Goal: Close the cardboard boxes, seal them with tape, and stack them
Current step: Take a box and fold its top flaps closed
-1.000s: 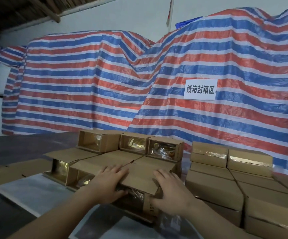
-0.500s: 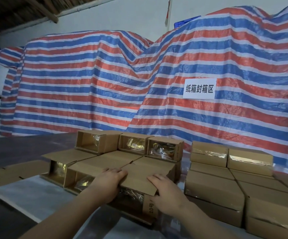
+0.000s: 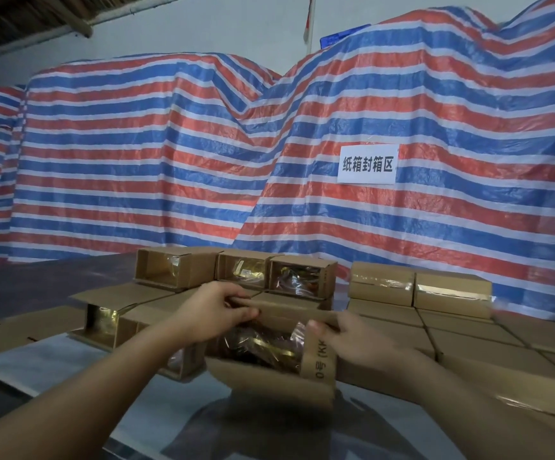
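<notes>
A: Where is the box being worked on?

B: The open cardboard box [image 3: 269, 376] sits on the table [image 3: 30, 366] right in front of the person, between the two hands, its open face turned toward the camera so the gold-foil contents [image 3: 263, 346] show.

A: And the hands?

B: The left hand [image 3: 213, 315] pinches the top flap [image 3: 289, 308] at its left end, thumb under the edge and fingers over it. The right hand [image 3: 352, 343] grips the printed side flap [image 3: 319, 356] at the box's right end, thumb on the flap's face. Neither is empty.

A: Which way does the box run?

B: Its long axis lies left to right across the view, so each hand has one end. The opening points back at the person, tilted a little upward.

A: So what does closing turn on?

B: I'd judge the side flap has to fold in first, toward the left along that axis, and the right hand is already on it. The top flap would then come down over it, toward the person. No tape is in sight.

A: Anything else nearby?

B: More open boxes [image 3: 302, 277] lie behind and to the left. Sealed boxes [image 3: 452, 290] with shiny tape are stacked to the right, close beside the right forearm. A striped tarpaulin [image 3: 136, 161] with a white sign [image 3: 367, 164] fills the background.
</notes>
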The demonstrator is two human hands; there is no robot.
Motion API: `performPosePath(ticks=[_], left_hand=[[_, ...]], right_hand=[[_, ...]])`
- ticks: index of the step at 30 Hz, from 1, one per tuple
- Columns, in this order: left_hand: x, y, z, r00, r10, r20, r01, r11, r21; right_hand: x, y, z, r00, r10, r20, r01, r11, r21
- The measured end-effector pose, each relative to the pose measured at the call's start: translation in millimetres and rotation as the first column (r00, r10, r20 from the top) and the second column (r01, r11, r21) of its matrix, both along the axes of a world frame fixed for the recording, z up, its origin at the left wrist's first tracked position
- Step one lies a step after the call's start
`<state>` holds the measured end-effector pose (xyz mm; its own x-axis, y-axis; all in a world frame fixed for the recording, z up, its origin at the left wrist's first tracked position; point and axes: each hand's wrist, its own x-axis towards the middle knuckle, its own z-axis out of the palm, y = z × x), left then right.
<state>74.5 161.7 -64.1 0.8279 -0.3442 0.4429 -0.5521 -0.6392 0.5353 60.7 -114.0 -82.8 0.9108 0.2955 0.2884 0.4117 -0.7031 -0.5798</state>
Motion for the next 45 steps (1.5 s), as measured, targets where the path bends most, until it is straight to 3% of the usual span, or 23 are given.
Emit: performPosePath(ticks=[4, 10, 14, 17, 21, 25, 32, 40, 45], left_hand=[[-14.2, -24.7, 11.4, 0.974, -0.113, -0.198, 0.087, 0.987, -0.133], [-30.2, -86.9, 2.3, 0.865, -0.192, -0.464, -0.011, 0.916, -0.400], [-39.0, -126.4, -2.6, 0.808, -0.197, -0.556, -0.125, 0.863, -0.489], [-43.2, -151.4, -8.7, 0.775, -0.294, -0.559, -0.140, 0.783, -0.606], [-50.2, -184.8, -10.4, 0.779, -0.331, -0.532, -0.125, 0.749, -0.650], [-58.8, -214.6, -7.8, 0.757, -0.385, -0.527, -0.123, 0.709, -0.695], [-60.8, -241.7, -9.0, 0.749, -0.373, -0.548, -0.160, 0.701, -0.695], [-60.9, -241.8, -18.3, 0.731, -0.487, -0.479, -0.181, 0.539, -0.823], [-62.5, -245.5, -25.4, 0.743, -0.542, -0.393, -0.159, 0.428, -0.890]], right_hand=[[-24.2, -39.9, 4.2, 0.995, -0.072, -0.075, 0.079, 0.992, 0.094], [-53.2, -87.8, -12.4, 0.965, -0.100, -0.243, 0.192, 0.901, 0.390], [-67.4, -114.7, -14.3, 0.949, -0.110, -0.297, 0.246, 0.845, 0.475], [-77.1, -133.6, -14.0, 0.940, -0.143, -0.309, 0.300, 0.779, 0.550], [-92.0, -155.0, -16.4, 0.942, -0.178, -0.286, 0.321, 0.734, 0.598], [-102.5, -175.5, -17.9, 0.923, -0.230, -0.309, 0.384, 0.628, 0.677], [-118.7, -197.7, -17.5, 0.900, -0.244, -0.362, 0.429, 0.643, 0.634], [-113.8, -191.7, -16.9, 0.913, -0.153, -0.377, 0.400, 0.516, 0.757], [-104.2, -193.3, -18.3, 0.911, -0.177, -0.372, 0.408, 0.508, 0.759]])
